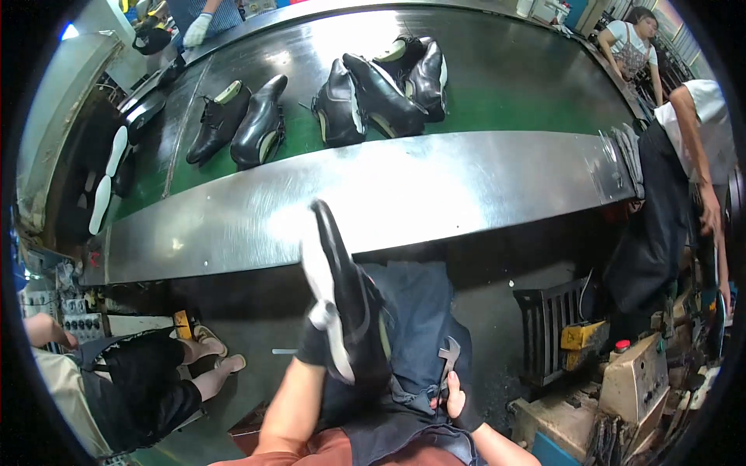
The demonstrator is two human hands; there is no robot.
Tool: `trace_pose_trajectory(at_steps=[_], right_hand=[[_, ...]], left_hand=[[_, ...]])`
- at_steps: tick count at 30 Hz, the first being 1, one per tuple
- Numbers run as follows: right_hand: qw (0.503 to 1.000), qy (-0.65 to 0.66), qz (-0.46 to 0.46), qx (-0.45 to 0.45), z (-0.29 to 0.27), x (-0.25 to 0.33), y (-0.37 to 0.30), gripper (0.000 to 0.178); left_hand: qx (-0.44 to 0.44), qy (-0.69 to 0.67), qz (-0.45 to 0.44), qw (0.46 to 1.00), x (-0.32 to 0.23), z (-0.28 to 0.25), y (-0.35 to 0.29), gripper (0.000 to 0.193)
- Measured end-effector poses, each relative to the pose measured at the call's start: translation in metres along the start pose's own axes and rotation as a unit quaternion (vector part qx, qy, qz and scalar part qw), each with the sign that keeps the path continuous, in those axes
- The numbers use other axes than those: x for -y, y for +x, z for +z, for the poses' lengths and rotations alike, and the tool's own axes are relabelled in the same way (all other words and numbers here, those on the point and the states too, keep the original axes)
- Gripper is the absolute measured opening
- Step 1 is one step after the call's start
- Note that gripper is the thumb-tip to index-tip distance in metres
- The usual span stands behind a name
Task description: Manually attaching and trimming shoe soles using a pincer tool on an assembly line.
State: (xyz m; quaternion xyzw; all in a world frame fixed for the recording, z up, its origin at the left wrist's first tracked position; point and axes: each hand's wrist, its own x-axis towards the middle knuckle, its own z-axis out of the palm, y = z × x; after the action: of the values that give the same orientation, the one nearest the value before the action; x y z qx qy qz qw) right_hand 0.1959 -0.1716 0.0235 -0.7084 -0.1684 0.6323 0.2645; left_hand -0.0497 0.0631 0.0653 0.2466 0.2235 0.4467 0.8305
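Raised over my lap, a black leather shoe (346, 272) stands toe up, its white sole turned to the left. My left hand (318, 326), in a dark glove or cuff with a pale thumb covering, is closed on the shoe's heel half; most of its fingers are hidden behind the shoe. Down by my right thigh, my right hand (454, 398) grips a metal hammer (448, 356) with its head pointing up. The hammer rests against my dark blue apron (412, 311), and its lower handle is hidden.
Ahead lies a steel ledge (388, 186) bordering a green conveyor belt (497, 109). Black shoes (260, 124) and a further shoe group (381, 93) sit on it. Co-workers are at left (116, 380), right (691, 147) and far side. A machine (633, 380) and black crate (548, 326) stand right.
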Motion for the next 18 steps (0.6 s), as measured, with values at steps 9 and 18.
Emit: trace_pose_trajectory(at_steps=[9,18], right_hand=[[0.992,-0.057,0.058,0.1,0.014,0.098,0.088,0.082],[0.992,0.023,0.068,0.101,0.024,0.106,0.109,0.066]], left_hand=[[-0.14,0.405,0.085,0.9,-0.261,-0.012,0.253,0.045],[-0.073,0.697,0.297,0.648,-0.121,0.049,0.342,0.077]])
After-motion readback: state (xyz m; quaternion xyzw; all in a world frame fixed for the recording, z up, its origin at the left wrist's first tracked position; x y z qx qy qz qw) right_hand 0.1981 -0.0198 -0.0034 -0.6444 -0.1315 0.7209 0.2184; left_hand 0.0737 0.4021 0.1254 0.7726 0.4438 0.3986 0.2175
